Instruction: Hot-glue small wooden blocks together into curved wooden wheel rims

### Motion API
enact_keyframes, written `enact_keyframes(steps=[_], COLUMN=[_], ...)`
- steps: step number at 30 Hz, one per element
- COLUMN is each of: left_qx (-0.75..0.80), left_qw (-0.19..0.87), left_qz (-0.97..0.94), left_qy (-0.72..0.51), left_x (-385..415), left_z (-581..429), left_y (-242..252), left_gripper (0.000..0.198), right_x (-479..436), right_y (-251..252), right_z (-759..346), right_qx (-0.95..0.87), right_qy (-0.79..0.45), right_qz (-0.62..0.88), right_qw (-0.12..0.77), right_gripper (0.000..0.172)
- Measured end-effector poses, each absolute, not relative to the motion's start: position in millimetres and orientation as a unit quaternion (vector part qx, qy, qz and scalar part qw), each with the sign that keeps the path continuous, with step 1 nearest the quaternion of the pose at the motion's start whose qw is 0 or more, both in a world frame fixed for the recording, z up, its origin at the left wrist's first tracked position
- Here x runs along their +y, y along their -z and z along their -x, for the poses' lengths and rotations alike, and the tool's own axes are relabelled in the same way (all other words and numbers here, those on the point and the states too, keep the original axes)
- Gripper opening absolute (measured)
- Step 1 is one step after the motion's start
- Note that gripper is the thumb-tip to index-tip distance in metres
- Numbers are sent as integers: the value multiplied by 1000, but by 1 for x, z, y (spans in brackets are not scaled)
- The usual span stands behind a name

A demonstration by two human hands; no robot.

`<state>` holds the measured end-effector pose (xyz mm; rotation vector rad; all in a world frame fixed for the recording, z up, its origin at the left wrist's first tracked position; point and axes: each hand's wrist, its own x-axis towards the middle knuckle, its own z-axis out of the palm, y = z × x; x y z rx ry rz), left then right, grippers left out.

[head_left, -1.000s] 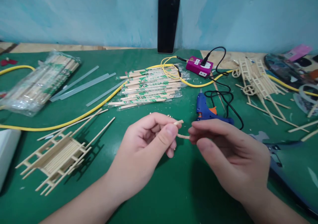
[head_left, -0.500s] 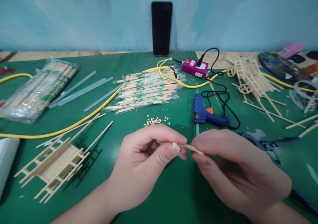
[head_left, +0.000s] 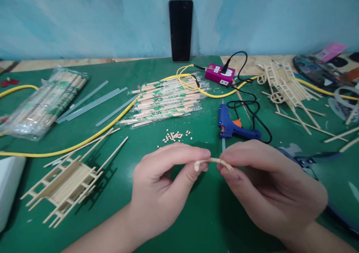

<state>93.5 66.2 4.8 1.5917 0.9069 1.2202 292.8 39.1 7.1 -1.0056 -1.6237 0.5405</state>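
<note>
Between my two hands is a short, curved wooden strip (head_left: 214, 160), pale and jointed-looking along its length. My left hand (head_left: 165, 193) pinches its left end between thumb and forefinger. The right end is pinched by my right hand (head_left: 269, 189) in the same way. Just beyond my left hand lies a scatter of tiny cut wooden bits (head_left: 174, 136). Behind my right hand rests a blue hot glue gun (head_left: 228, 124) with a clear glue stick in it. To the left stands a small cart body (head_left: 67, 180) built of wooden sticks.
Wrapped chopsticks (head_left: 168, 99) lie mid-table, and a bag of more (head_left: 47, 99) is left. Clear glue sticks (head_left: 92, 105) lie between. A phone (head_left: 181, 30) leans on the wall near a purple power strip (head_left: 220, 73). A wheeled stick model (head_left: 288, 92) and pliers (head_left: 305, 161) are right.
The strip has turned in my fingers and now shows as an arch with more of its length visible. Both hands stay pinched on it; the view has shifted slightly.
</note>
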Motion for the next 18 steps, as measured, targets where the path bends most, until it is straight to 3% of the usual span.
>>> enact_keyframes(steps=[6, 18], left_qx=[391, 387], left_qw=[460, 541], left_qz=[-630, -573], left_qy=[-489, -479], left_x=[66, 64], left_z=[-96, -95], left_y=[-6, -8], left_gripper=[16, 22], right_x=[40, 42], right_y=[-3, -4], right_z=[-291, -286], right_qx=[-658, -645], right_qy=[-240, -292], right_qz=[436, 463], right_qw=[565, 533], right_gripper=[36, 29])
